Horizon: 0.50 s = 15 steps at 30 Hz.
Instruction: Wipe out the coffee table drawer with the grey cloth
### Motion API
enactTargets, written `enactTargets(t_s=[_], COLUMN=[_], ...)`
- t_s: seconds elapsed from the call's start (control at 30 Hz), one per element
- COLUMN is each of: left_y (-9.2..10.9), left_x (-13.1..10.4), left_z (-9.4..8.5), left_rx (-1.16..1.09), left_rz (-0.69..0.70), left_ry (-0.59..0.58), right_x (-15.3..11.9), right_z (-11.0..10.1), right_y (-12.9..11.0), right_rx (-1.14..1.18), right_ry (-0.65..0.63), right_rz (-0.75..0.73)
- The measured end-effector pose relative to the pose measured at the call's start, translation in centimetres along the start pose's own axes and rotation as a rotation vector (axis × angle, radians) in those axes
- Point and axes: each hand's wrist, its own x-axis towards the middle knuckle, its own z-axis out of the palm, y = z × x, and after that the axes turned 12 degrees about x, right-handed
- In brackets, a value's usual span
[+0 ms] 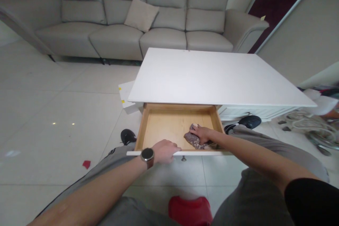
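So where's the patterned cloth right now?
In the head view, the patterned cloth lies under the right hand, inside the open drawer, toward its right side near the front.

Can reach from above into open drawer (161, 123), esp. L part, w/ bare bottom there; blocked at R front by R hand (203, 134) on patterned cloth (192, 139). At front edge, obstructed by L hand (164, 151), just L of knob (183, 158). At back, capped by tabletop (212, 77). Free to sweep over tabletop, as far as sofa (164, 39) on far side. Below drawer, open down to floor (172, 180), but hemmed in btwn L leg (113, 164) & R leg (265, 144), w/ red object (189, 210) in the way
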Motion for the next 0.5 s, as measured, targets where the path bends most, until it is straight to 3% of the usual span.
enactTargets(t_s=[0.2, 0.5], left_y=[-0.1, 0.1], left_x=[0.2, 0.1], left_z=[0.1, 0.7], left_rx=[-0.001, -0.006], left_rz=[-0.002, -0.042], left_ry=[-0.002, 0.042], right_x=[5.3, 15.0], right_z=[-0.9, -1.8], right_y=[-7.3, -16.5], right_rx=[-0.187, -0.152], right_ry=[-0.08, -0.03], right_rz=[-0.244, -0.369])
